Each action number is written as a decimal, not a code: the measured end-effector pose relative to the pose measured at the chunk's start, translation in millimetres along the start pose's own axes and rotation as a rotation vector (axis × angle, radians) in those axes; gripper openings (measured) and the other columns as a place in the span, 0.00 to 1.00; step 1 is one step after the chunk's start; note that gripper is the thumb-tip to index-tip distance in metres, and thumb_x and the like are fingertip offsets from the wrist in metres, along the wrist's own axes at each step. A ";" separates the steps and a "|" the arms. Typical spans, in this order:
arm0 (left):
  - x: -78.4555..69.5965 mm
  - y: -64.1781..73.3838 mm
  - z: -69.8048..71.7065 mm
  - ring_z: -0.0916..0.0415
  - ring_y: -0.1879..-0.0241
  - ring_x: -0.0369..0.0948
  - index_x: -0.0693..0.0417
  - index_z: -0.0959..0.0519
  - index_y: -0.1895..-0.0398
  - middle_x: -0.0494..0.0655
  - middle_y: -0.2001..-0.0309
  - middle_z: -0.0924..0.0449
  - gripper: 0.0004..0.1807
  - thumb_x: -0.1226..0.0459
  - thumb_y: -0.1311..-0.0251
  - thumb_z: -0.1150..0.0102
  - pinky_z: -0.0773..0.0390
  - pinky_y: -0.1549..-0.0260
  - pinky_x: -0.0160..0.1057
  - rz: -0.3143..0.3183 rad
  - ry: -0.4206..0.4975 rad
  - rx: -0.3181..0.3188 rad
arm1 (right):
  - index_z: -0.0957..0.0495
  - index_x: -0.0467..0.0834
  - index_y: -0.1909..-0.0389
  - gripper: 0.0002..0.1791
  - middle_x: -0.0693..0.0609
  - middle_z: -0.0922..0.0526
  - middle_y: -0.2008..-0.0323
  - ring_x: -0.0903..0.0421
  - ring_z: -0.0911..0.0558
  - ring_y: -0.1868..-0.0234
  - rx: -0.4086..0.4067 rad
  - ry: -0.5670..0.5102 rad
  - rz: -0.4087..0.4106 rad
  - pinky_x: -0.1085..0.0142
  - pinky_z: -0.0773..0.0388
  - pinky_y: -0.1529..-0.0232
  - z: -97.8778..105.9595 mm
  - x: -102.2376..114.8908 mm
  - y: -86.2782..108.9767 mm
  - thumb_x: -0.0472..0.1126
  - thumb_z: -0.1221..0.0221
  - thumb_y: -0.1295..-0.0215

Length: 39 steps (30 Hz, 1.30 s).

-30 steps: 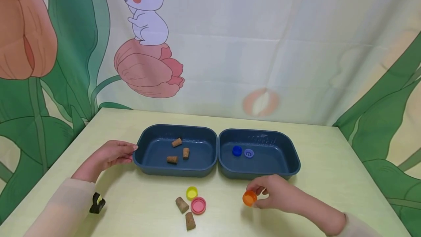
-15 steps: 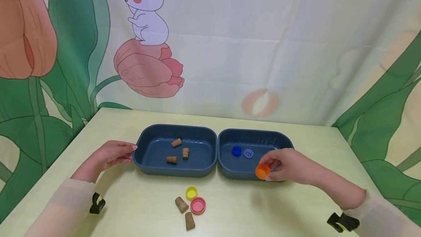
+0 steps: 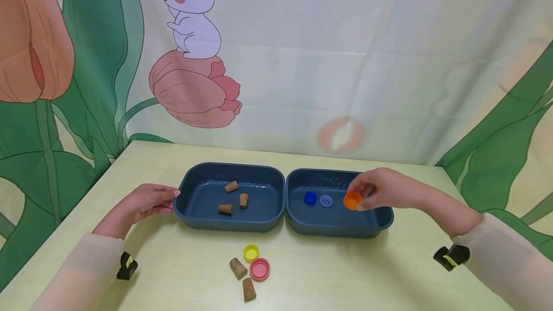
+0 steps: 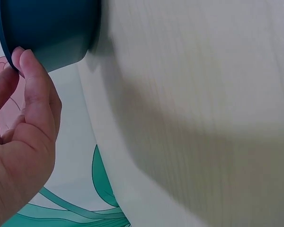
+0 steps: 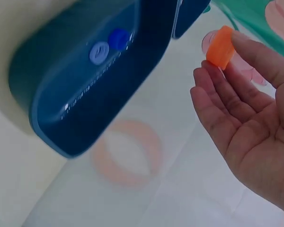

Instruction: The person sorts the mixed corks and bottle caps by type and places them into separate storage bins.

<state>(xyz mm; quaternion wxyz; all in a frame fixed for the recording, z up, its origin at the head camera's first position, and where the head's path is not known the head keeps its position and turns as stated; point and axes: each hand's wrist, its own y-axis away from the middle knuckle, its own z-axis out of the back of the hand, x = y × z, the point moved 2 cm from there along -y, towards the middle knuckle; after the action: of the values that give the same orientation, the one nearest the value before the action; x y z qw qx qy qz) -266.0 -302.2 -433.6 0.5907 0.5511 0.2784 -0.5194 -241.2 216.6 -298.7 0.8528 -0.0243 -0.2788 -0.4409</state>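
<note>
This looks like a staged corner, screened by a creased cloth (image 3: 294, 85) printed with a rabbit (image 3: 196, 35) and tulips (image 3: 192, 92). It hangs behind a pale tabletop (image 3: 181, 272), hiding the kind of room beyond.

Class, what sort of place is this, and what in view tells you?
Probably an indoor play or activity corner: a pale tabletop, a cloth backdrop printed with a rabbit and flowers, and two dark blue trays holding corks and plastic caps.
</note>
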 end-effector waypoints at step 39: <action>0.1 0.9 -0.9 0.19 0.72 0.31 0.73 0.24 0.41 0.36 0.73 0.17 0.20 0.62 0.25 0.45 0.13 0.66 0.28 0.010 0.001 -0.013 | 0.20 0.33 0.47 0.17 0.40 0.14 0.53 0.52 0.19 0.54 0.124 0.127 -0.088 0.55 0.15 0.47 57.1 -34.9 -52.5 0.34 0.34 0.34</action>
<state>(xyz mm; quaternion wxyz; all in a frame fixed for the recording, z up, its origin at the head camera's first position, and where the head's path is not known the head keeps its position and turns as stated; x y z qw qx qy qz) -264.9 -301.6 -433.7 0.5967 0.5489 0.2792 -0.5144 -323.2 226.8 -278.6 0.8484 0.0690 -0.2517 -0.4605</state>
